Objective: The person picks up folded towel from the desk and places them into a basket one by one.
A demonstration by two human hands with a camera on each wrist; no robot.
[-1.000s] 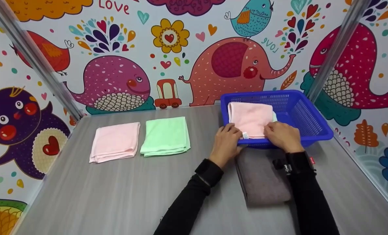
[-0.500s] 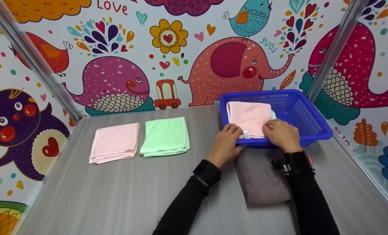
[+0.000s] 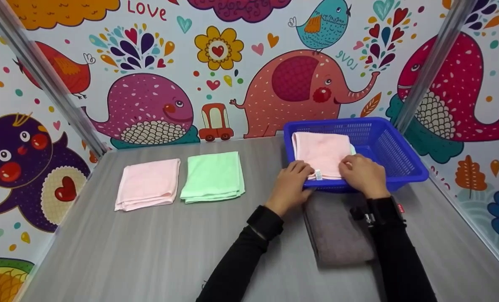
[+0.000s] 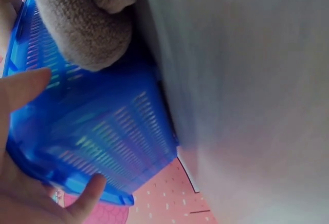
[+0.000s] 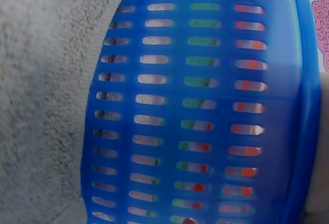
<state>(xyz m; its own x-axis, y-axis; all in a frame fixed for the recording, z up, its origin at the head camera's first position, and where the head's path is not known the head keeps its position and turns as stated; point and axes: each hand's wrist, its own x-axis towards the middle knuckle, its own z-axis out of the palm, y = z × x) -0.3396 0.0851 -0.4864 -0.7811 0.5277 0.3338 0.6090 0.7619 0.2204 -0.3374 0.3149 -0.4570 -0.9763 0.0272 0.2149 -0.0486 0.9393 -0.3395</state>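
Observation:
A folded pink towel (image 3: 322, 151) with a small white tag lies in the left part of a blue plastic basket (image 3: 394, 151); a sliver of pale green shows at its right side. My left hand (image 3: 289, 184) rests over the basket's front left corner, fingertips on the towel's near corner. Its thumb (image 4: 25, 88) and another finger (image 4: 91, 196) lie straight and spread outside the basket walls. My right hand (image 3: 364, 174) pinches the towel's front right edge with curled fingers. In the right wrist view the slotted basket wall (image 5: 175, 100) hides those fingers.
A folded grey-brown towel (image 3: 337, 235) lies against the basket's front, partly beneath my right forearm. On the left of the table (image 3: 157, 251) lie a folded pink towel (image 3: 148, 182) and a folded green towel (image 3: 213, 176). Printed wall panels (image 3: 157, 37) border the back and sides.
The towel's tagged front edge has shifted slightly to the right between my hands. Both hands have stayed nearly in place, and the other towels have not moved.

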